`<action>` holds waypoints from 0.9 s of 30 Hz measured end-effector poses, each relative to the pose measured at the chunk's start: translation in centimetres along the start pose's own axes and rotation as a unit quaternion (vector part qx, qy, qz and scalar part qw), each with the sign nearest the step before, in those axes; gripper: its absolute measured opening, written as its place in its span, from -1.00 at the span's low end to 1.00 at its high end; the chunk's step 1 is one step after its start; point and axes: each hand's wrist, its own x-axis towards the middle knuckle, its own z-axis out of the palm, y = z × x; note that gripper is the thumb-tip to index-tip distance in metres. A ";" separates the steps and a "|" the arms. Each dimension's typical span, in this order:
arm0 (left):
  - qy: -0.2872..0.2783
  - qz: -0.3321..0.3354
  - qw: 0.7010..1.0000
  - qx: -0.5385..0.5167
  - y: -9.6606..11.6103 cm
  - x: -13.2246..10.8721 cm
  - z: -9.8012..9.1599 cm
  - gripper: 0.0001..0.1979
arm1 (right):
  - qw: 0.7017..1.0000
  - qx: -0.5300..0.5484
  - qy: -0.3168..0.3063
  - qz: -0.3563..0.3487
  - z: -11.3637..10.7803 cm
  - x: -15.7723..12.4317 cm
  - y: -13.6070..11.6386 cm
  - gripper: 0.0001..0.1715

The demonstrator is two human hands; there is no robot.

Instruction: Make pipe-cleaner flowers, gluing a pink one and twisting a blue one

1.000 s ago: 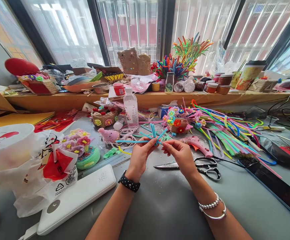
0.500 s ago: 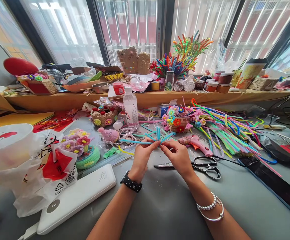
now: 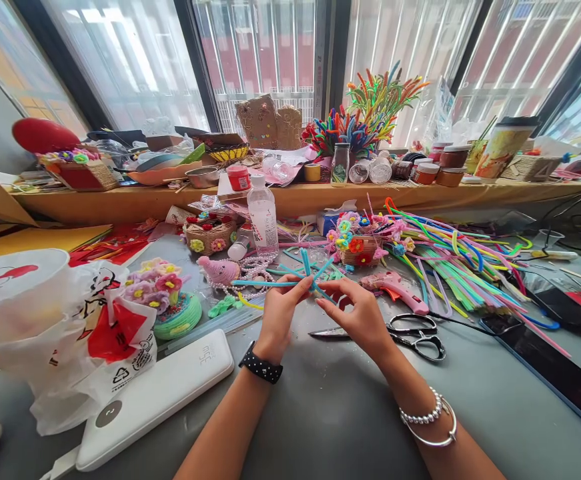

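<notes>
Both bare hands work above the grey counter [image 3: 320, 420], near the middle of the view. The left hand [image 3: 277, 310] pinches a piece made of light-blue fuzzy strips [image 3: 306, 262] between thumb and fingers; its grip is narrow and closed on the piece. Several strips fan out from the pinch point — one long strip runs left, the others point upward and to the right.

The right hand [image 3: 359, 313] is at the right side of the same piece, thumb and forefinger slightly parted about a short strip. Whether this grip is closed on the strip cannot be told.

A black dotted band [image 3: 261, 365] is on the left wrist; a silver beaded bracelet [image 3: 424, 418] and a bangle are on the right.

Scissors [image 3: 331, 333] lie on the counter, partly hidden behind the right hand. A pink glue gun [image 3: 404, 292] lies just beyond them, next to a spread of coloured stems [image 3: 457, 277]. A flower-trimmed basket [image 3: 359, 251] stands behind the hands. A pink crocheted figure [image 3: 220, 271] and a clear bottle [image 3: 263, 220] — the bottle upright — are to the left. A white power bank [image 3: 165, 397] lies at the near left; a dark-screened phone [image 3: 545, 370] lies at the right.
</notes>
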 end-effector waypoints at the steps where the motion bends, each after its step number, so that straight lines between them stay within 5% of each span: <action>1: 0.003 -0.014 0.999 -0.029 0.1 0.0 -0.1 -0.82 | 1.000 0.007 0.000 -0.006 0.0 0.0 -0.1 -0.76; 12: -0.055 -0.082 0.991 -0.087 0.1 -0.3 0.1 -0.82 | 0.983 0.171 0.056 0.025 -0.2 0.0 0.0 -0.89; 27: -0.064 -0.025 0.998 0.004 0.4 -0.7 0.5 -0.82 | 0.962 0.239 0.088 0.100 0.5 0.2 0.6 -0.82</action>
